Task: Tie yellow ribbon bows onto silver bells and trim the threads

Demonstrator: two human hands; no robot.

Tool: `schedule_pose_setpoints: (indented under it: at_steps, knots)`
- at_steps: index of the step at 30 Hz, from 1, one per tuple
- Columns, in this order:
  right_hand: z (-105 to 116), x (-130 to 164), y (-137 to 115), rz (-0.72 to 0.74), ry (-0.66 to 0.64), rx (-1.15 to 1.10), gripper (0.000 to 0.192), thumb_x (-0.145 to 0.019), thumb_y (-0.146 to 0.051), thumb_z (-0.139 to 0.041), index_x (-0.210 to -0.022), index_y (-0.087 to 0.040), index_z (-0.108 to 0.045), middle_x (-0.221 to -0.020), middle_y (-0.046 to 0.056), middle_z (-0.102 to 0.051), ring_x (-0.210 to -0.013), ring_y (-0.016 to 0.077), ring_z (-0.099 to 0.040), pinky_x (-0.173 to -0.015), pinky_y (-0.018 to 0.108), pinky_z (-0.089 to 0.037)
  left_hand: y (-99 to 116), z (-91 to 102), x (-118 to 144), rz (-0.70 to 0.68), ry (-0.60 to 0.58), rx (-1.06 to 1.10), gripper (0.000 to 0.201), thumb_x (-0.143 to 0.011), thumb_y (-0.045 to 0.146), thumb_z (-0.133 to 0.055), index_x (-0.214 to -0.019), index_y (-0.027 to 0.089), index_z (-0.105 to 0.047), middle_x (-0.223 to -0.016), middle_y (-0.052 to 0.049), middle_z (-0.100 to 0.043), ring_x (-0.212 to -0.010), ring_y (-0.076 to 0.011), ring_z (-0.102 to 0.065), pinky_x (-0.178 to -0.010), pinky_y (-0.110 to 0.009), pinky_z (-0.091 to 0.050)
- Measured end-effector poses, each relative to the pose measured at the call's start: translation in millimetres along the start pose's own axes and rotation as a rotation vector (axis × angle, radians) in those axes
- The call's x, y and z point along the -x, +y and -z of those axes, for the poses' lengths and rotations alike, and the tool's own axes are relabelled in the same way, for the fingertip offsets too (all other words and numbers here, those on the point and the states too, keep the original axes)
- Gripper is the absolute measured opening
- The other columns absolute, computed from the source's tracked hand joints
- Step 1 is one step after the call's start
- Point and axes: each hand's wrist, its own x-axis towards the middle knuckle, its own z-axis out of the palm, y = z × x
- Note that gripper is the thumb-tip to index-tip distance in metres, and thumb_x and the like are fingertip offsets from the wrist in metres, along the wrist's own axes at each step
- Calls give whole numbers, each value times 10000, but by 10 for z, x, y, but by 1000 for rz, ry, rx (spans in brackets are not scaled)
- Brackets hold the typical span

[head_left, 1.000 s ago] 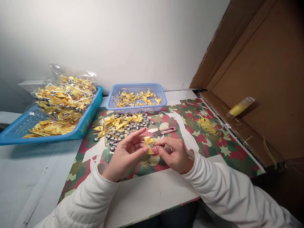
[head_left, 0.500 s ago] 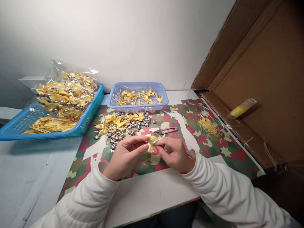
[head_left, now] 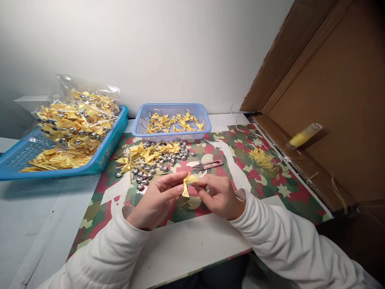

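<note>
Left hand (head_left: 156, 198) and right hand (head_left: 218, 194) both pinching small yellow satin ribbon bow (head_left: 188, 182) above camouflage-print paper mat (head_left: 270, 188), near pink thread snips (head_left: 209, 164); best gripped at centre knot, loops left uncrushed, fingertips close.
</note>
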Motion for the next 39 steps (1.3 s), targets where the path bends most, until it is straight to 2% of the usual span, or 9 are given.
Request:
schedule_pose_setpoints:
  at_steps: [5,11,23,29,39]
  knots:
    - [-1,-2,-6,0,0,-12,180,-825,-78,-513,-831,-175,-665,-658,9,-674,-531,99,-542,-537,216,-469,2,-5,2,12,34,-2,328,-519,234,-914,-827,228,-801,-889,-47,-777,-768,-155,-700,-665,-204,-567]
    - [2,-1,-5,10,5,-23,187,-818,-71,-516,-844,-172,-670,-664,9,-675,-544,99,-551,-536,212,-468,-1,3,14,28,18,6,331,-523,241,-917,-833,240,-799,-882,-27,-780,-776,-136,-701,-675,-180,-566]
    - [-4,7,-1,4,0,-20,180,-821,-93,-518,-859,-169,-676,-654,15,-670,-517,99,-536,-524,221,-479,6,-12,14,14,20,7,321,-527,223,-909,-829,220,-796,-893,-60,-782,-783,-175,-716,-686,-229,-579]
    - [3,19,4,-22,-14,-10,175,-837,-117,-513,-871,-175,-675,-690,29,-700,-556,114,-578,-545,232,-496,-4,0,19,8,-5,-17,319,-553,243,-897,-853,226,-791,-923,-61,-782,-815,-193,-716,-712,-258,-576]
    - [3,14,2,-8,-14,-14,175,-826,-106,-520,-866,-171,-677,-659,18,-675,-532,104,-551,-536,223,-487,-5,-10,23,32,-7,30,307,-547,219,-903,-835,233,-797,-872,-34,-783,-771,-159,-716,-682,-210,-579]
